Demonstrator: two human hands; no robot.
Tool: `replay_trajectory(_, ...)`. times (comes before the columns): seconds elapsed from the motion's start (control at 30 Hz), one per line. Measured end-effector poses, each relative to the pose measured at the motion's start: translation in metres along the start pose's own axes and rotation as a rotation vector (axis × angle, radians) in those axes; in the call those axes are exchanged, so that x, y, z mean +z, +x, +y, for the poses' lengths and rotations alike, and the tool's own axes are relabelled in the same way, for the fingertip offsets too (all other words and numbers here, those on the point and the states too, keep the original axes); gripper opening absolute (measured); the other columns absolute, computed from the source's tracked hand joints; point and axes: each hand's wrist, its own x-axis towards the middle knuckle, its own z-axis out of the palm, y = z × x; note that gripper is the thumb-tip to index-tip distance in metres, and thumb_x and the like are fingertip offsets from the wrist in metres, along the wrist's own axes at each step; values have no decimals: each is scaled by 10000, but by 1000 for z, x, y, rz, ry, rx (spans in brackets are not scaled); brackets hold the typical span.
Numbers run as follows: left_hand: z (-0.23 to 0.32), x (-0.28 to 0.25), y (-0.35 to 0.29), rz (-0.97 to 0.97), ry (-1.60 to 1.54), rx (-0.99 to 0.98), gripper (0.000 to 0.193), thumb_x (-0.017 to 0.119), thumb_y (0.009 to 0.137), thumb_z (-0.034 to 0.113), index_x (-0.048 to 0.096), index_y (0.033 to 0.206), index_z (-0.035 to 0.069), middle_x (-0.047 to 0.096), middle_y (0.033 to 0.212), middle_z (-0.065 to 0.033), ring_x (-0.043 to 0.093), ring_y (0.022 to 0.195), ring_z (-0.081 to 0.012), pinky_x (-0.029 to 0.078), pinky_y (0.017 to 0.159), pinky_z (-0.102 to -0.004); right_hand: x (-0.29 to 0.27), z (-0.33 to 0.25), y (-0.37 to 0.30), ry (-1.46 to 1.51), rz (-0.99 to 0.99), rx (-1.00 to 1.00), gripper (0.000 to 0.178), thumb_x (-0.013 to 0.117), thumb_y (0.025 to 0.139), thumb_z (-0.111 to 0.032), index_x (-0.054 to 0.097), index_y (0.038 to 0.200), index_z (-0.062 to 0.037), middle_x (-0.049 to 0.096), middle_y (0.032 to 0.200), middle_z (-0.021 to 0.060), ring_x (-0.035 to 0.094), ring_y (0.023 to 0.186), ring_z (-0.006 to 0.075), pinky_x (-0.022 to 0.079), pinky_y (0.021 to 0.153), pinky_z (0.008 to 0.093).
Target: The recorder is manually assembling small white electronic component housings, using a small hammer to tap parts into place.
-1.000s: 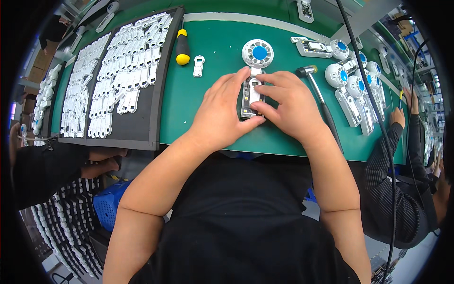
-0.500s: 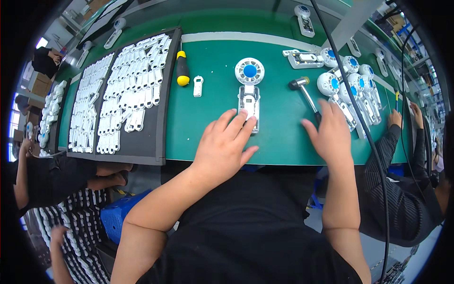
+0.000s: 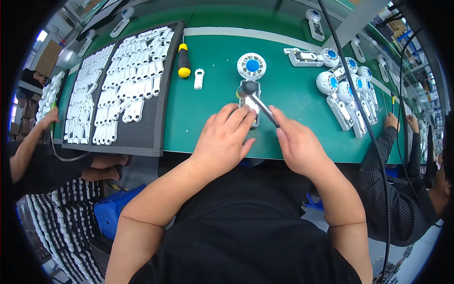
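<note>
A white handheld device with a round head and a blue centre (image 3: 252, 65) lies upright on the green table in front of me. My left hand (image 3: 222, 137) lies over the lower part of its body, fingers stretched out and fingertips resting on the white strip there. My right hand (image 3: 299, 144) grips a small hammer (image 3: 265, 108) by its handle. The hammer's dark head is over the device's body, just below the round head, and hides part of it; I cannot tell whether it touches.
Left of me, a black tray (image 3: 159, 111) holds rows of white plastic pieces. Beside it lie a yellow-and-black screwdriver (image 3: 184, 61) and one loose white piece (image 3: 199, 79). Several similar devices (image 3: 338, 106) are grouped at right. A black cable (image 3: 364, 118) hangs across; co-workers sit on both sides.
My right hand has picked up the hammer from the table on the right and brought it left over the device. My left hand has stayed on the device's lower part.
</note>
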Motion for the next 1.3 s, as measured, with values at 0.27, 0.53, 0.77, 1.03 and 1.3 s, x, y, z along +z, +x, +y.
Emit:
replay_trajectory(0.27, -3, 2, -4, 11, -7, 3, 642, 837, 817, 181, 617, 1406, 51, 606, 1393, -110, 560, 1321, -331, 514, 1002, -463, -2, 1, -1, -106, -21, 30, 558, 567, 1014, -13, 475, 1565, -14, 713, 1046, 253, 698, 930, 441, 564, 800, 519)
replay_trajectory(0.53, -5, 1, -2, 5, -20, 7, 636, 828, 817, 170, 616, 1406, 57, 610, 1385, -108, 563, 1314, -324, 514, 997, -460, -3, 7, -15, 73, 365, -178, 545, 537, 1040, -27, 465, 1580, -24, 706, 993, 263, 689, 883, 445, 553, 802, 502)
replay_trajectory(0.77, -7, -4, 2, -8, -61, 6, 603, 834, 823, 174, 629, 1376, 50, 617, 1363, -113, 572, 1309, -331, 514, 1027, -460, -13, 2, -9, 158, 172, 127, 520, 478, 1083, -78, 458, 1601, -39, 694, 901, 166, 679, 762, 319, 538, 730, 390)
replay_trajectory(1.03, -25, -1, 19, 87, -150, -39, 513, 856, 843, 239, 663, 1274, 37, 628, 1372, -161, 607, 1280, -367, 523, 1044, -474, 8, 22, -17, 617, 192, 323, 526, 420, 1129, -137, 405, 1646, -40, 519, 831, -23, 451, 629, 52, 417, 565, 211)
replay_trajectory(1.3, -27, 3, 17, 43, -89, -34, 570, 869, 822, 217, 652, 1316, 33, 638, 1371, -188, 632, 1239, -395, 529, 1043, -479, 6, 22, -15, 586, 173, 259, 530, 402, 1126, -124, 402, 1649, -36, 529, 836, -21, 458, 623, 48, 417, 557, 210)
